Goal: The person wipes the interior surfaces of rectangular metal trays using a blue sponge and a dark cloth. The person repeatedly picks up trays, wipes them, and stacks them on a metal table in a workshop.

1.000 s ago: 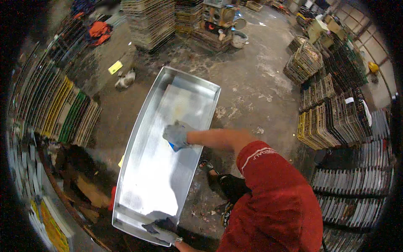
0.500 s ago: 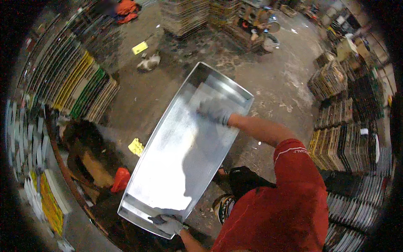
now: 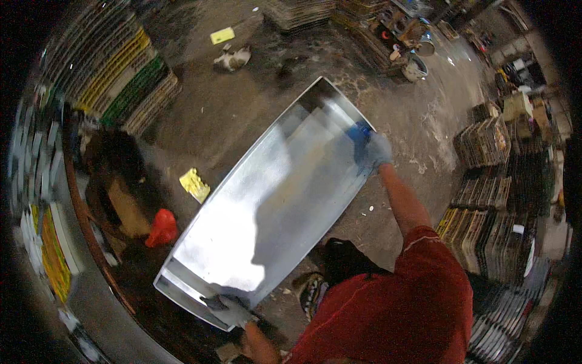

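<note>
A large shallow metal tray with raised rims lies slantwise before me, its far end up and to the right. My left hand, in a grey glove with dark fingertips, is closed on the rim at the near end, its fingers reaching inside. Over the right rim near the far corner, my right hand is closed too, in a grey glove and blurred by motion. A blue patch shows at its fingers; whether it is glove coating or a separate thing, I cannot tell.
Tall stacks of frames stand at the left, more stacks at the right. A red bag and a crumpled yellow piece lie left of the tray. A cat is on the floor beyond. A bucket stands farther back.
My right hand has moved from over the tray's inside to its right rim. The tray's far end has swung to the right, while my left hand keeps hold of the near end.
</note>
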Motion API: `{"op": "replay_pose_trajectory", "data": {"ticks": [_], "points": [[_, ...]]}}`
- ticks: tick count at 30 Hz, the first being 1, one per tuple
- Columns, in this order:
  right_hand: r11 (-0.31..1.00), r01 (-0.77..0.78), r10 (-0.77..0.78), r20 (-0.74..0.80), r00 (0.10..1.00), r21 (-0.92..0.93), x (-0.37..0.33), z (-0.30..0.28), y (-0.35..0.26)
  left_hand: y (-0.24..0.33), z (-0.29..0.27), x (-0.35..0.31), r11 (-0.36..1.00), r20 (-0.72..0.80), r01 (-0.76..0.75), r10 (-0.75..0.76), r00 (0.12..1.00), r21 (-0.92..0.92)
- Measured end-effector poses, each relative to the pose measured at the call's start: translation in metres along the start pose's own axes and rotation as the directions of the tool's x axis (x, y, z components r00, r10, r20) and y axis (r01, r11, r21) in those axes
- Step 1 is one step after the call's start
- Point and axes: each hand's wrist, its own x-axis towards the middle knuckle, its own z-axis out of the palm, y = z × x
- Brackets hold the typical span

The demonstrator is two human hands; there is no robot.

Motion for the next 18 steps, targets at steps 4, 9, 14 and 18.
{"op": "replay_pose_trajectory", "data": {"ticks": [4,9,14,18], "points": [[0.966,-0.138,0.213,0.370,0.904,-0.218,-0.001,-0.008,0.005,0.008,-0.001,0.002,0.995,-0.098,-0.091,0.094,0.991,0.035],[0.952,0.075,0.209,0.810,0.548,-0.296,-0.227,0.124,-0.097,0.023,-0.008,0.002,0.990,0.005,0.024,-0.023,1.000,-0.140],[0.773,0.632,-0.309,0.844,0.439,-0.046,-0.406,0.265,-0.199,0.034,-0.019,0.008,0.963,0.091,-0.082,0.108,0.990,-0.255],[0.967,-0.119,-0.111,0.793,0.598,0.225,-0.239,0.168,-0.139,0.044,-0.025,0.012,0.919,0.081,0.010,0.024,0.996,-0.393]]}}
